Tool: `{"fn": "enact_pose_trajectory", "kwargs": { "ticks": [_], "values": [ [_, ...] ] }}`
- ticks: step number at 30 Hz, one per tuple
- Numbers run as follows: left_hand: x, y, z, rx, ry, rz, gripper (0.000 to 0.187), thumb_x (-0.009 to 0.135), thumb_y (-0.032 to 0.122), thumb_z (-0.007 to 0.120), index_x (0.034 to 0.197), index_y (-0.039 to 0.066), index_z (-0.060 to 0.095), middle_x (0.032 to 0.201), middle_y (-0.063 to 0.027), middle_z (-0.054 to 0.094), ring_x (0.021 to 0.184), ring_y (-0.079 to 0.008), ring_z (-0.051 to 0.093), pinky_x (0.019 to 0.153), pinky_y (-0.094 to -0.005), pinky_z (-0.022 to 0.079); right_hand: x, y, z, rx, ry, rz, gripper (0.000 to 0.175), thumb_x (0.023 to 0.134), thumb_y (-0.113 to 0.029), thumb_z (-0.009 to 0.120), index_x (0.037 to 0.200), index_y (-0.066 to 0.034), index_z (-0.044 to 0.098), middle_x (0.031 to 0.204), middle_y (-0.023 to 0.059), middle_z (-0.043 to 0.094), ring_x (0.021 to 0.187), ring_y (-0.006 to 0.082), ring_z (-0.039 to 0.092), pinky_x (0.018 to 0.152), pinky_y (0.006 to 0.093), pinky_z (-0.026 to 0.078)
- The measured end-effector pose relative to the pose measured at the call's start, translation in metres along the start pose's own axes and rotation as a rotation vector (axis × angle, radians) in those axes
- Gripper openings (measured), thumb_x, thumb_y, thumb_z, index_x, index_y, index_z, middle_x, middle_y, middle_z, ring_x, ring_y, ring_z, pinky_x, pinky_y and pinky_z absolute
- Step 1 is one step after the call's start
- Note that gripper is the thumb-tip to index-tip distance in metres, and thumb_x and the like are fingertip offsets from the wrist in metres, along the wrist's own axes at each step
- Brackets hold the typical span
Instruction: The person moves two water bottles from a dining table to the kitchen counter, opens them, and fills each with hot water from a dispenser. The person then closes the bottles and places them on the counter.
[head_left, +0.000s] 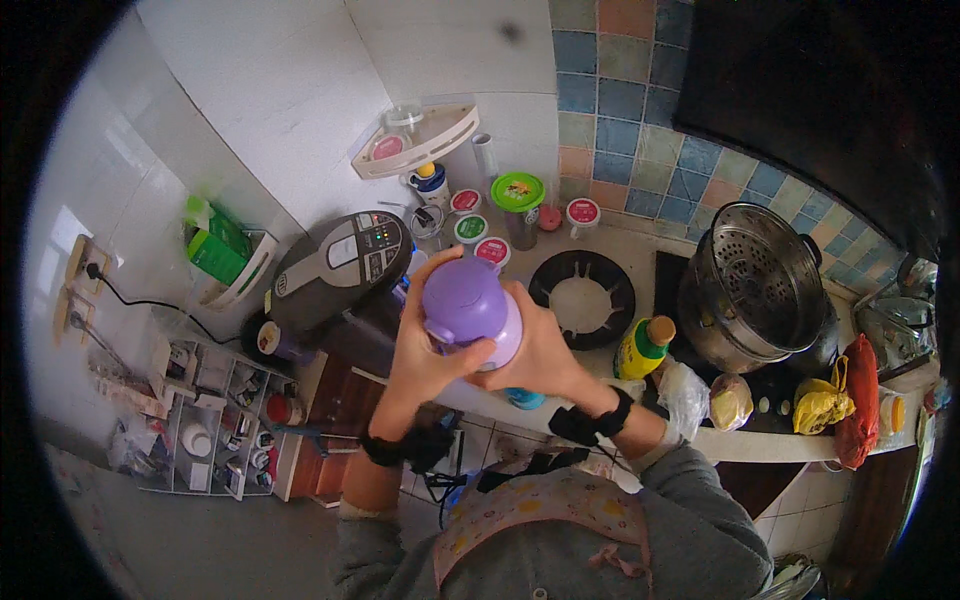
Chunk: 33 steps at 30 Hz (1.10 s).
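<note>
A purple bottle with a domed lid (463, 300) is held up in front of me, above the counter. My left hand (420, 352) wraps its left side, with the thumb across the front. Around its right side and lower part curls my right hand (534, 349). The lid sits on the paler lilac body (506, 341); much of the body is hidden by my fingers. Just left of the bottle stands an electric hot-water dispenser (341, 262) with lit indicator lights. A blue-topped item (525, 398) shows beneath my right wrist.
Several lidded tubs (471, 229) and a green-lidded canister (517, 193) stand behind my hands. A black ring-shaped stand (582, 300) lies to the right, near a yellow bottle (643, 349). Farther right is a steel steamer pot (750, 300). A corner shelf (420, 146) juts out above.
</note>
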<state>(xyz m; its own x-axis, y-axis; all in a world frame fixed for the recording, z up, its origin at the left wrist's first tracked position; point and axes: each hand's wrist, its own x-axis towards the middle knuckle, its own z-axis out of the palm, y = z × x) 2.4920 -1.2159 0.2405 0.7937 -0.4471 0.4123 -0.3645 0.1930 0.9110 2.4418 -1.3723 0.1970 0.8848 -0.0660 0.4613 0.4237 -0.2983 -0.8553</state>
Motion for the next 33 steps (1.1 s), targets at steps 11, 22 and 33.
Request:
{"fn": "enact_pose_trajectory", "kwargs": {
  "ticks": [11, 22, 33],
  "values": [
    [0.028, -0.019, 0.02, -0.157, -0.21, 0.012, 0.095, 0.072, 0.027, 0.088, 0.146, 0.005, 0.034, 0.145, -0.0117, 0.041, 0.132, -0.0217, 0.046, 0.11, -0.0382, 0.038, -0.002, 0.013, -0.042, -0.115, 0.088, 0.02, 0.087, 0.051, -0.027, 0.089, 0.125, -0.0032, 0.049, 0.107, 0.022, 0.067, 0.102, 0.0408, 0.066, 0.087, 0.0427, 0.053],
    [0.047, -0.042, 0.026, -0.289, -0.291, -0.079, 0.088, 0.069, 0.011, 0.082, 0.142, 0.008, 0.033, 0.135, -0.0113, 0.044, 0.129, -0.0219, 0.045, 0.11, -0.0372, 0.036, -0.004, 0.02, -0.056, -0.1, 0.084, 0.08, 0.088, 0.053, -0.029, 0.091, 0.125, -0.0021, 0.048, 0.106, 0.0229, 0.067, 0.099, 0.0397, 0.068, 0.086, 0.0429, 0.054],
    [0.053, -0.046, 0.025, 0.079, -0.254, 0.003, 0.088, 0.069, 0.017, 0.082, 0.141, 0.01, 0.031, 0.129, -0.01, 0.043, 0.124, -0.0201, 0.045, 0.108, -0.0366, 0.036, 0.0, 0.032, -0.052, -0.106, 0.096, 0.084, 0.09, 0.052, -0.031, 0.091, 0.127, -0.0024, 0.048, 0.105, 0.0219, 0.068, 0.1, 0.038, 0.068, 0.087, 0.0415, 0.054]
  ]
}}
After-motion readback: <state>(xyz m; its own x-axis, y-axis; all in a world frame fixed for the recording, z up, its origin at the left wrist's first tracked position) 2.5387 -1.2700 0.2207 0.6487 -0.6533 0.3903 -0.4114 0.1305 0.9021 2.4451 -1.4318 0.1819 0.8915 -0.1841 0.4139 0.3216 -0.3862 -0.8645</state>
